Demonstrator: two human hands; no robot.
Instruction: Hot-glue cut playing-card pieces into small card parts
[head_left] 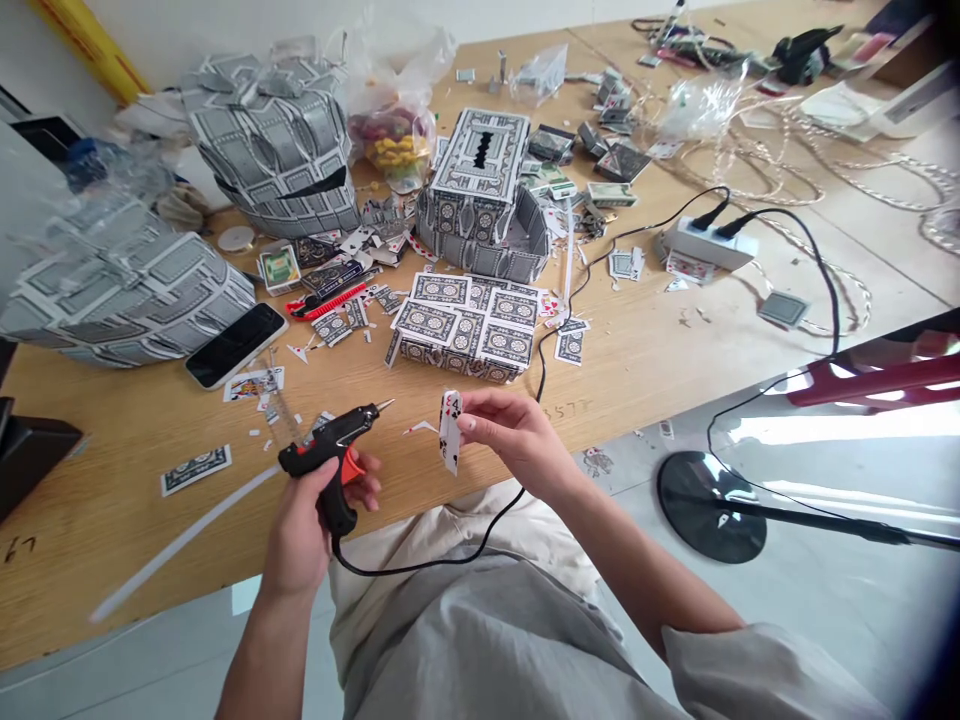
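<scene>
My left hand point(304, 520) is wrapped round the handle of a black hot glue gun point(330, 440) with an orange trigger, its nozzle pointing up and right. A long white glue stick point(180, 545) trails from its back end. Between the thumb and fingers of my right hand point(510, 430) is a narrow strip of playing card point(450, 432), upright, just right of the nozzle and apart from it. Beyond both hands sits a low box covered in patterned cards point(469, 325). A thin red and white card scrap point(421, 427) lies between the gun and the strip.
Large woven card baskets point(274, 140) and a phone point(236, 345) stand or lie at the left. Behind the low box is a lidded card box point(484, 180). A red cutter point(326, 300), a power strip point(709, 243), cables and card scraps are spread about the table point(645, 370).
</scene>
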